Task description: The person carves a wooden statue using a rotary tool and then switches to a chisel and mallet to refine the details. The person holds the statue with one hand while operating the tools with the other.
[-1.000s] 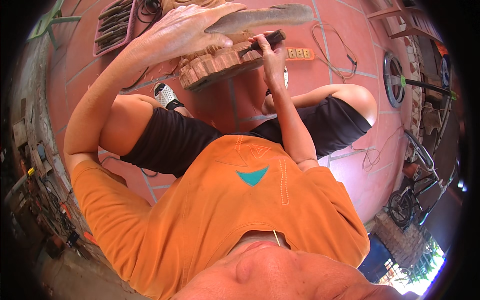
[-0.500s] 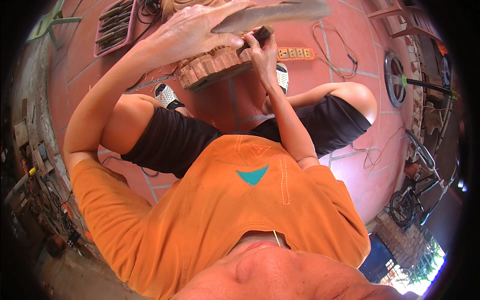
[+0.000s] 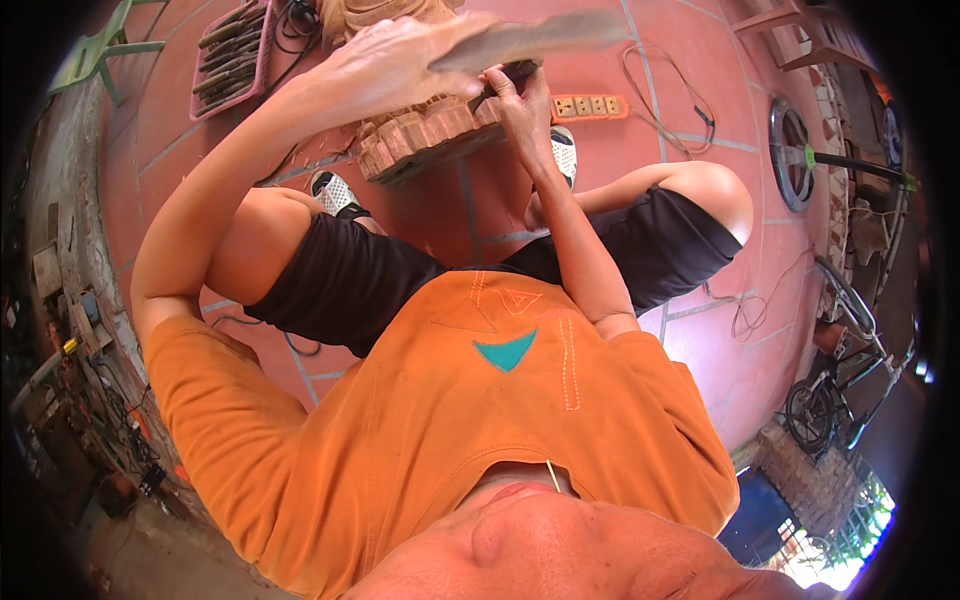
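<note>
One carved wooden block [image 3: 425,135] sat on the red tiled floor [image 3: 700,100] at about twelve o'clock, between the person's two knees. The left hand [image 3: 400,65] was raised above it, closed around one flat wooden mallet [image 3: 540,38] whose blurred blade stretched toward one o'clock. The right hand [image 3: 520,95] was wrapped tight around one dark-handled chisel [image 3: 505,75], its tip set against the block's upper edge. Two white shoes showed, one [image 3: 330,190] at eleven o'clock of the block's base, the other [image 3: 563,150] just right of the right hand. One orange power strip [image 3: 590,105] lay at one o'clock, with one cable [image 3: 665,95] looping beside it. One pink tray [image 3: 230,50] of tools lay at eleven o'clock; their count was too blurred to tell.
</note>
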A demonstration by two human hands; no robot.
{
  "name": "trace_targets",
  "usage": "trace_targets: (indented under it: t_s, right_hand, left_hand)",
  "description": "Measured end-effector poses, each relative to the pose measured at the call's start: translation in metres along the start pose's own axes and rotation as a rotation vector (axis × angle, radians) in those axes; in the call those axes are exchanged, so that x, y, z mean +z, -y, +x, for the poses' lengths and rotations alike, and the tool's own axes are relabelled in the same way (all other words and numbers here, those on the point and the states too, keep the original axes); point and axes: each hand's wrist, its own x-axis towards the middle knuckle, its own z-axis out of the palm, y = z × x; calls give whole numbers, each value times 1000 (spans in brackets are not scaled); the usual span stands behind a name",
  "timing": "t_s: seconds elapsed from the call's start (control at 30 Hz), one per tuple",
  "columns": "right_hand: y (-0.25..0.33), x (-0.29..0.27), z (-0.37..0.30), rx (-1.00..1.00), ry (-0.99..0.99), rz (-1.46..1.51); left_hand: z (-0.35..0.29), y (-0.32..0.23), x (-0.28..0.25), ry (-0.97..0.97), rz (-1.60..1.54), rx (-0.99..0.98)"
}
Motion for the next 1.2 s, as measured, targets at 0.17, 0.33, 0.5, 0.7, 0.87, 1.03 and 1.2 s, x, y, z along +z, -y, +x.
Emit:
trace_targets:
  t_s: [0.17, 0.33, 0.5, 0.7, 0.87, 1.03, 1.2]
  right_hand:
    - [5, -7, 4, 151, 75, 118]
    - [0, -19, 9, 264, 22, 319]
    - [-2, -9, 4, 127, 36, 242]
    - [-12, -6, 0, 14, 16, 97]
    - [-2, -1, -4, -18, 20, 21]
    - [5, -1, -8, 66, 2, 83]
    - [8, -3, -6, 15, 8, 88]
  left_hand:
    - [3, 8, -1, 33, 86, 29]
    - [-10, 8, -25, -84, -77, 99]
    - [-16, 7, -32, -35, -145, -2]
    - [-20, -6, -34, -79, -176, 113]
    - [-7, 12, 11, -203, 13, 195]
    - [-7, 7, -1, -26, 94, 70]
    - [-9, -4, -17, -177, -202, 245]
